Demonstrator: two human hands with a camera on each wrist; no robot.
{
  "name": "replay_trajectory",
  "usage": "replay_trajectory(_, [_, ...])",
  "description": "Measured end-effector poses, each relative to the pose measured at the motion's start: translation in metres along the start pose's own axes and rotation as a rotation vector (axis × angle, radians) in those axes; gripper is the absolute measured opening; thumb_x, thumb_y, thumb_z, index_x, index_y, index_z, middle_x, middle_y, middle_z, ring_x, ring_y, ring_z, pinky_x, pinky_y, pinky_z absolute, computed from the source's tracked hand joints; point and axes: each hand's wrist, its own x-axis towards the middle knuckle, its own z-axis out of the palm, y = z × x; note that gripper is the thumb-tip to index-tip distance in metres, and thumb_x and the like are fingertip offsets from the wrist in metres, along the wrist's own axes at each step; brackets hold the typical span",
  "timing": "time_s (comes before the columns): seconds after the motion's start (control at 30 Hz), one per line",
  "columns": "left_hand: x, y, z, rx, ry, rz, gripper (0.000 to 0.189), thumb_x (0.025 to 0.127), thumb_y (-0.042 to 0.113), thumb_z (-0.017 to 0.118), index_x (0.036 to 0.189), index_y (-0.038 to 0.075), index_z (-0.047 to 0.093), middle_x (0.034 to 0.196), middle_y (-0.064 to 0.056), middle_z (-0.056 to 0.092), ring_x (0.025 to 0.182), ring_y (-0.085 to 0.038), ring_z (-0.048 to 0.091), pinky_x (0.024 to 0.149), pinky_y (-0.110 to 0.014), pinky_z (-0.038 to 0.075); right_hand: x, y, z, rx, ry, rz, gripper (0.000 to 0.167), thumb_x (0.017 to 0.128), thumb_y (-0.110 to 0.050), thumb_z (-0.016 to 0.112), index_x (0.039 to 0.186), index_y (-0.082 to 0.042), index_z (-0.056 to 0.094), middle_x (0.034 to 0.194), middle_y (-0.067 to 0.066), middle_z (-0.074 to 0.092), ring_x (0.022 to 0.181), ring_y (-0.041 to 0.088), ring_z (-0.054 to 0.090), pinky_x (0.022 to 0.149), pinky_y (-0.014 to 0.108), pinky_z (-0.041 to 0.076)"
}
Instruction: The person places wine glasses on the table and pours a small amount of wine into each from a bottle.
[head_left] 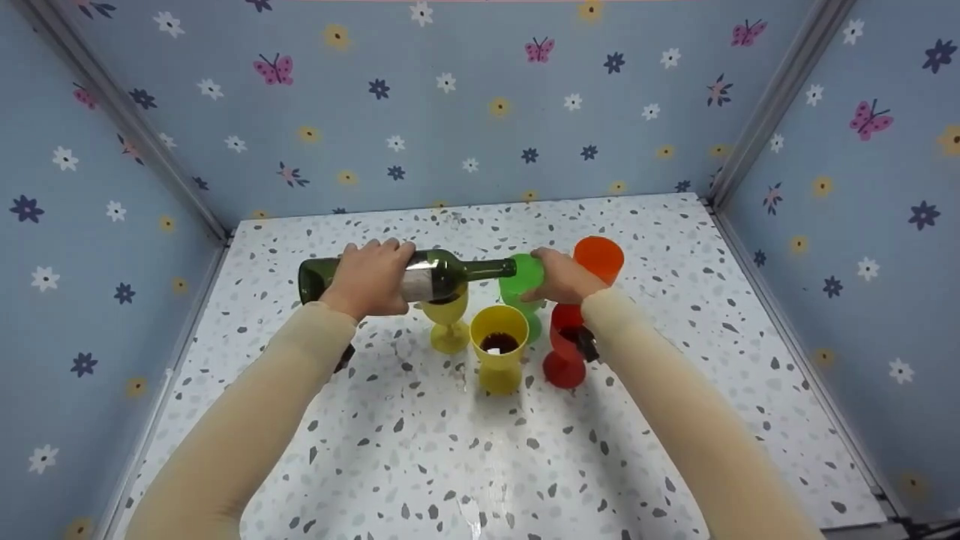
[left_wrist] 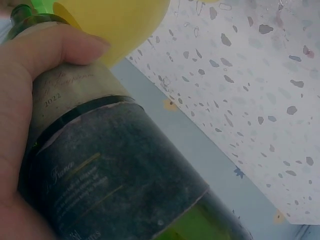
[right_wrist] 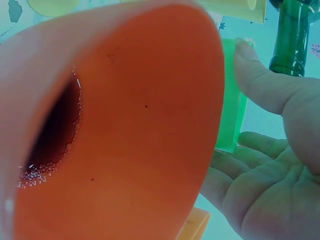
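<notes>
My left hand [head_left: 371, 279] grips a green wine bottle [head_left: 420, 279] round its body and holds it nearly level, neck pointing right. The bottle's mouth is over the rim of a green goblet [head_left: 517, 286]. No stream of liquid can be made out. From the right side, my right hand [head_left: 562, 277] holds the green goblet's bowl, thumb on one side and fingers on the other in the right wrist view. What is inside that goblet is hidden. The left wrist view shows the bottle's dark label [left_wrist: 115, 165] and my thumb across its shoulder.
A yellow goblet [head_left: 500, 371] with dark liquid stands in front, another yellow goblet [head_left: 450, 335] behind the bottle. A red goblet [head_left: 564, 369], also with dark liquid, stands under my right wrist. An orange goblet [head_left: 598, 259] is behind my right hand. Patterned walls [head_left: 465, 112] enclose the speckled table [head_left: 420, 465].
</notes>
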Motion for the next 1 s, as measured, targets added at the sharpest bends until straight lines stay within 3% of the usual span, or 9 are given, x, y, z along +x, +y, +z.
replay_trajectory(0.57, [0.0069,0.0038,0.0001,0.023,0.001,0.008,0.07,0.061,0.025,0.083,0.123,0.006,0.055,0.106,-0.015,0.063,0.093,-0.037,0.06,0.08,-0.058,0.048,-0.001,-0.0006,-0.0007,0.046,0.005,0.018,0.088,0.082,-0.022,0.082,0.153,-0.009,0.032,0.14,0.013,0.051,0.117,0.029,0.053,0.101,0.041,0.046])
replay_trajectory(0.9, [0.0064,0.005,-0.0002,0.017,-0.004,0.016,0.066,0.063,0.024,0.08,0.122,0.006,0.054,0.108,-0.015,0.062,0.093,-0.037,0.059,0.081,-0.059,0.047,-0.0005,0.0025,0.0001,0.0,0.004,-0.076,0.082,0.083,-0.021,0.081,0.149,-0.002,0.036,0.134,0.016,0.053,0.115,0.03,0.054,0.101,0.041,0.046])
replay_trajectory(1.0, [0.0071,0.0046,-0.001,0.024,-0.009,0.012,0.068,0.064,0.023,0.08,0.123,0.006,0.054,0.11,-0.016,0.062,0.094,-0.037,0.059,0.082,-0.06,0.047,-0.0001,0.0012,0.0004,0.009,0.007,-0.071,0.084,0.082,-0.022,0.082,0.149,-0.003,0.035,0.135,0.016,0.053,0.115,0.03,0.053,0.101,0.041,0.046])
